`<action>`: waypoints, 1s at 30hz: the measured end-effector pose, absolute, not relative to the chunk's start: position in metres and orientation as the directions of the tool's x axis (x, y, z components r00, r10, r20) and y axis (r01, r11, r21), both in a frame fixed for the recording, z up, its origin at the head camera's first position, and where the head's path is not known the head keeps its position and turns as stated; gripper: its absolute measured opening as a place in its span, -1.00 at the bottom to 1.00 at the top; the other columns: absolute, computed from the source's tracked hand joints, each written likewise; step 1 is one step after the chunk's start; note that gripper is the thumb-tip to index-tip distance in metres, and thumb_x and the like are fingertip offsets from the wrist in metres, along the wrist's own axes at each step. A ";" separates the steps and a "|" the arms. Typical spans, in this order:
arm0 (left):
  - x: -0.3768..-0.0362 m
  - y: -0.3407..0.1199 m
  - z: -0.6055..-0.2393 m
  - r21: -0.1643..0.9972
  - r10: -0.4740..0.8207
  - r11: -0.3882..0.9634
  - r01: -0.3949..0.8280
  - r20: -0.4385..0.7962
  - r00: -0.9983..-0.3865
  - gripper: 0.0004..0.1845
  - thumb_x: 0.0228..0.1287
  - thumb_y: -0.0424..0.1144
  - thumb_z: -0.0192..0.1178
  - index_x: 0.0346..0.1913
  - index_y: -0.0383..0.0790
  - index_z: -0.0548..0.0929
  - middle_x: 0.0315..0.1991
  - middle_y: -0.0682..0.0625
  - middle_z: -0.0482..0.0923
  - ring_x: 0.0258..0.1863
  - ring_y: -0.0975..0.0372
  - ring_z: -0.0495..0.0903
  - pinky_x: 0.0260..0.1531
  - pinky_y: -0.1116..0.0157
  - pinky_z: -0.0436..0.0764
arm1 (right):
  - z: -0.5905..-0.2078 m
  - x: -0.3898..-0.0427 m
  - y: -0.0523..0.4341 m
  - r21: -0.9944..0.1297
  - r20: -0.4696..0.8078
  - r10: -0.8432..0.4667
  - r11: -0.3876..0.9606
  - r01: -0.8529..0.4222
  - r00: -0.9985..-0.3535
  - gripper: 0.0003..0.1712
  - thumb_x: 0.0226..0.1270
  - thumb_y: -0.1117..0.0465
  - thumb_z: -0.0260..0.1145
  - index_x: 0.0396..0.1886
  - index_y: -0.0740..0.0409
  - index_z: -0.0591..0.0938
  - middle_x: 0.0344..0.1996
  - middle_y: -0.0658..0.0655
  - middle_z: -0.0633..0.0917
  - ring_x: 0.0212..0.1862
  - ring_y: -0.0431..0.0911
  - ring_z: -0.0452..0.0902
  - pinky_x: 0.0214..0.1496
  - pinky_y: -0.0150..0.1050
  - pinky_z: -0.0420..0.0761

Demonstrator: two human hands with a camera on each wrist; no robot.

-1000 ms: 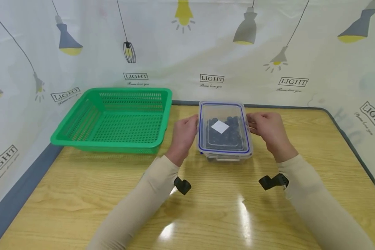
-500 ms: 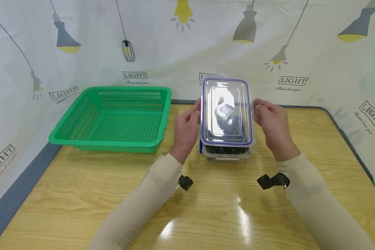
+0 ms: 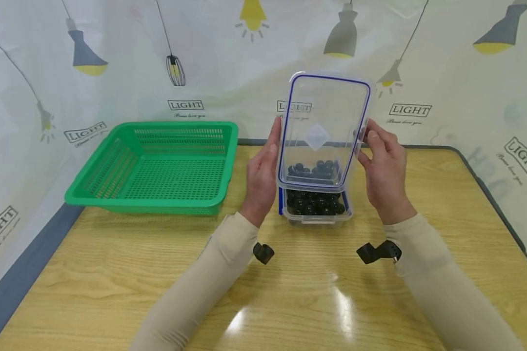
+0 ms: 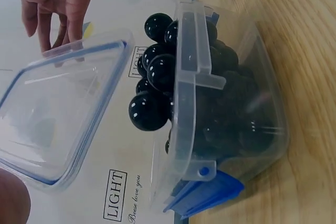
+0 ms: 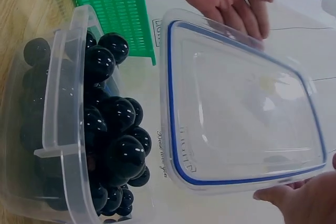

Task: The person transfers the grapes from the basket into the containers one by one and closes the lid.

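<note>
Between the left hand [image 3: 261, 183] and right hand [image 3: 386, 175], gripped by both, the lid [image 3: 329, 107] now stands higher and steeper. Below their grip, a clear box [image 3: 318, 220] holds black balls [image 3: 314, 204].

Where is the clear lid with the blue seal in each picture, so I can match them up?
Head: the clear lid is just right of centre, mostly in the upper half.
Left wrist: the clear lid is on the left, cut off by the picture's edge.
Right wrist: the clear lid fills much of the right half.
Shared landmark: glossy black balls, below, right and left of it respectively.
</note>
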State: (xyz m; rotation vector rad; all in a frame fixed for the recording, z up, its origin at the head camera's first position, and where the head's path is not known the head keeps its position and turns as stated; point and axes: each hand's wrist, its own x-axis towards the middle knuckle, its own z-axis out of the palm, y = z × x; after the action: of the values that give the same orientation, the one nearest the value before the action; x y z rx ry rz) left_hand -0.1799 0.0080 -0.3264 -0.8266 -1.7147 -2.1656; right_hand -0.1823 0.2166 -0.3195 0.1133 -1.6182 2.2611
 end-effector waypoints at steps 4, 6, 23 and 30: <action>-0.181 0.011 -0.328 0.788 0.168 -0.266 0.555 0.605 -0.778 -0.48 0.59 -0.34 -0.50 0.49 -0.47 -0.06 0.54 -0.20 -0.13 0.50 0.25 -0.10 0.41 0.26 -0.05 | -0.320 -0.185 0.216 -0.829 0.354 0.253 -0.361 -0.428 -0.900 -0.58 0.60 0.21 -0.06 0.26 0.38 0.44 0.14 0.22 0.38 0.24 0.06 0.34 0.19 -0.15 0.42; -0.187 0.013 -0.334 0.782 0.175 -0.285 0.554 0.611 -0.772 -0.48 0.60 -0.31 -0.51 0.51 -0.43 -0.06 0.54 -0.16 -0.12 0.50 0.27 -0.10 0.42 0.25 -0.06 | -0.321 -0.186 0.216 -0.776 0.397 0.267 -0.414 -0.476 -0.878 -0.64 0.61 0.19 -0.07 0.10 0.39 0.46 0.06 0.27 0.44 0.21 0.13 0.38 0.17 -0.12 0.43; -0.198 0.016 -0.350 0.838 0.119 -0.306 0.452 0.505 -0.855 -0.54 0.60 -0.37 -0.33 0.44 -0.49 0.10 0.52 -0.14 -0.03 0.50 0.19 -0.06 0.39 0.33 0.02 | -0.340 -0.187 0.217 -0.715 0.454 0.165 -0.519 -0.468 -0.876 -0.67 0.51 0.45 -0.20 -0.31 0.33 0.51 0.08 0.34 0.47 0.34 0.25 0.20 0.41 -0.13 0.14; -0.200 0.014 -0.356 0.834 0.138 -0.405 0.375 0.461 -0.876 -0.43 0.35 -0.60 -0.35 0.44 -0.54 0.06 0.52 -0.17 -0.06 0.50 0.16 -0.05 0.39 0.29 0.05 | -0.344 -0.186 0.224 -0.756 0.324 0.091 -0.573 -0.315 -0.942 -0.54 0.37 0.63 -0.33 -0.04 0.41 0.49 0.36 0.31 0.29 0.46 -0.02 0.11 0.31 -0.30 0.31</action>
State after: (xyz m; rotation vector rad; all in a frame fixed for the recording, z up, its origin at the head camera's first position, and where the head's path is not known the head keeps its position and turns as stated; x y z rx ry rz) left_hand -0.1996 0.0142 -0.3561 -0.7128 -1.6227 -2.4133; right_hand -0.1864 0.2238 -0.3442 0.3671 -1.3100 2.5717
